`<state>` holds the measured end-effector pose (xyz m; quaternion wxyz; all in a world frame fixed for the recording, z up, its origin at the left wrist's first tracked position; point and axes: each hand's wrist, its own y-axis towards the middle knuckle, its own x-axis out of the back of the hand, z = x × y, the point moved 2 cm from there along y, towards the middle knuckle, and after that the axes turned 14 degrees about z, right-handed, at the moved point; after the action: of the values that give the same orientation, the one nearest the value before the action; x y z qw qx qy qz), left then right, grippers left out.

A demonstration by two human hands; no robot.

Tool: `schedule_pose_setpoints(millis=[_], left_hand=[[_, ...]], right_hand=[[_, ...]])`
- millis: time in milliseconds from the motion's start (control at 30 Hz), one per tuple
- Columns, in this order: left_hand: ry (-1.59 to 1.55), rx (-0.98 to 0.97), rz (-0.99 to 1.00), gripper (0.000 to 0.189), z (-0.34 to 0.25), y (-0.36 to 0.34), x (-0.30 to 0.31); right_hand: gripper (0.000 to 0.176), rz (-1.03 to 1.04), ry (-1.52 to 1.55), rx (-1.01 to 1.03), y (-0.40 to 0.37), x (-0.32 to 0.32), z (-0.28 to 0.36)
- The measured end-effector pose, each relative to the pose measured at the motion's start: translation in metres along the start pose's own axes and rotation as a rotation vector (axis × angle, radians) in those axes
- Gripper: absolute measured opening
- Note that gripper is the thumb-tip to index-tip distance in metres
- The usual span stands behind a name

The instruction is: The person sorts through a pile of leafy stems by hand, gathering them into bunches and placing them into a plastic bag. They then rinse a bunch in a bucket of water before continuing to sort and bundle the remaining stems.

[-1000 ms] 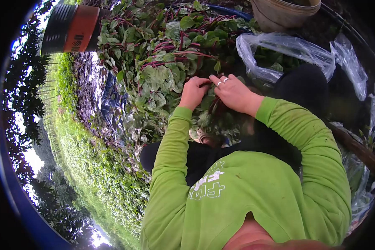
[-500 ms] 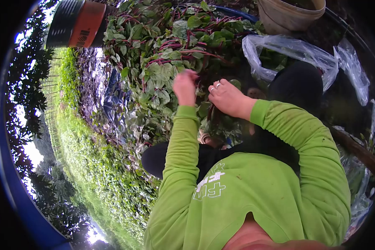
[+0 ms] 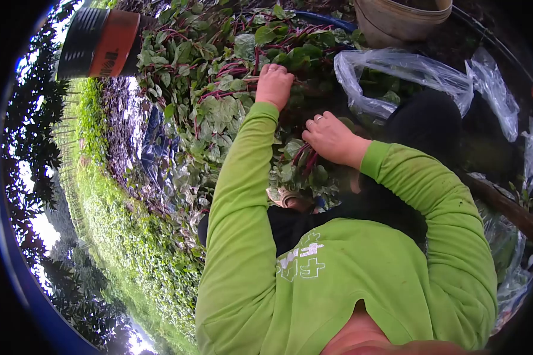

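Observation:
A heap of leafy greens (image 3: pixel 219 112) with purple-red stems, looking like Malabar spinach, spreads in front of me. My left hand (image 3: pixel 274 84) reaches onto it, fingers curled down over some stems; the fingertips are partly hidden. Nearer my lap, my right hand (image 3: pixel 331 137), with a ring on one finger, is closed around a small bunch of red-stemmed greens (image 3: pixel 305 158). The stems slant below its fingers, and leaves show on their left.
A clear plastic bag (image 3: pixel 408 68) lies right of the heap, with a pale bucket (image 3: pixel 397 23) behind it. At the back left is a black and orange drum (image 3: pixel 103 44). My bent knee (image 3: pixel 426 124) is at the right, near a wooden pole (image 3: pixel 509 207).
My left hand has moved forward, away from my lap, onto the heaped stems. My right hand has shifted slightly right, and the bunch under it shows more clearly.

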<state>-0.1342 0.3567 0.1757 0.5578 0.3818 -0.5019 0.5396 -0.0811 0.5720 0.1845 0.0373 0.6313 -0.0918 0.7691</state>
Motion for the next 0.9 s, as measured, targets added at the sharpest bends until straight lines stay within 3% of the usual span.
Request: schedule_pose_setpoints(millis=[200,333,400,467,500,600,633,667,733,833,900], left_hand=[[-0.378,0.041,-0.351,0.014,0.024,-0.049,0.098],[-0.495,0.146,-0.215,0.021,0.002,-0.108,0.096],[-0.742,0.219,-0.013,0.022,-0.015,-0.135,0.062],[-1.161,0.279,0.071,0.018,-0.034,-0.154,0.029],[-1.503,0.324,0.151,0.035,-0.038,-0.160,0.024],[-1.126,0.312,0.083,0.069,-0.063,-0.173,0.028],[-1.155,0.347,0.202,0.089,-0.073,-0.176,0.031],[-0.905,0.355,0.161,0.075,-0.084,-0.176,0.036],[-1.038,0.542,0.059,0.063,-0.103,-0.178,0.023],[-0.935,0.572,0.132,0.062,-0.123,-0.185,0.007],[-0.946,0.561,0.168,0.061,-0.138,-0.192,-0.001]], right_hand=[[0.016,-0.231,0.073,0.018,-0.001,0.012,-0.008],[0.033,-0.365,0.130,0.058,0.003,0.026,-0.006],[0.041,-0.382,0.124,0.071,0.005,0.028,-0.006],[0.042,-0.399,0.098,0.063,0.007,0.026,-0.005],[0.043,-0.357,0.118,0.049,0.007,0.022,-0.005],[0.043,-0.330,0.115,0.064,0.010,0.016,0.001],[0.040,-0.350,0.142,0.067,0.011,0.016,0.002],[0.038,-0.369,0.170,0.072,0.010,0.016,0.004],[0.032,-0.317,0.189,0.073,0.007,0.014,0.011],[0.022,-0.095,0.147,0.041,0.000,0.012,0.017],[0.019,-0.181,-0.068,0.090,-0.007,0.007,0.023]])
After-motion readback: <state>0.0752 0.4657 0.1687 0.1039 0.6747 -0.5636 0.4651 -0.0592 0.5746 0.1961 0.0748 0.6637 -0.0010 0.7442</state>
